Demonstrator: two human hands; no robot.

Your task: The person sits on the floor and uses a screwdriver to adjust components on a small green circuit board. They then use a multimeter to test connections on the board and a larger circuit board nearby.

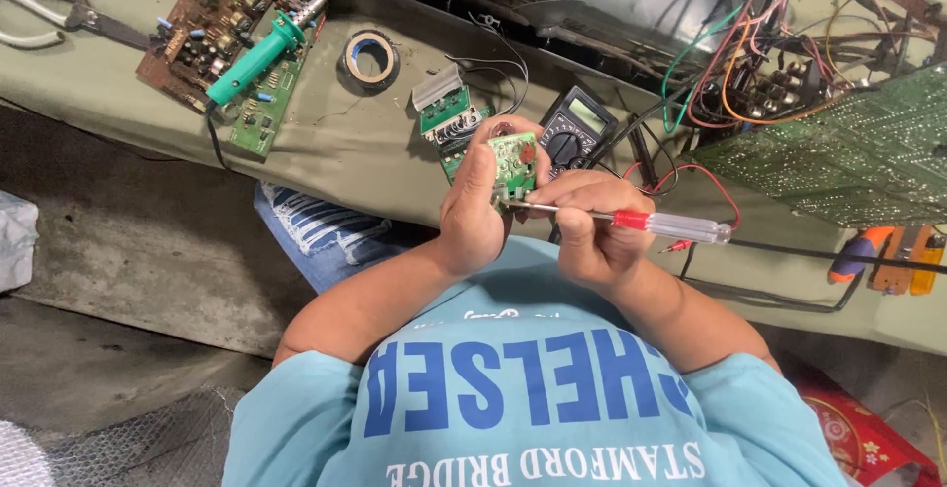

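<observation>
Head view shows our left hand pinching a small green circuit board upright above our lap, while our right hand closes around a screwdriver with a red-and-clear handle, its shaft touching the board's lower edge. Just beyond lies a black multimeter; farther left a black tape roll and a green-handled soldering iron; a red printed package sits at lower right.

Your left hand covers the left half of the small green circuit board, and its parts are too small to make out. The screwdriver tip is hidden where it meets the board's lower edge, and your right hand wraps part of its shaft. The large green board runs off the right edge, and the scissors are cut off at the left.
</observation>
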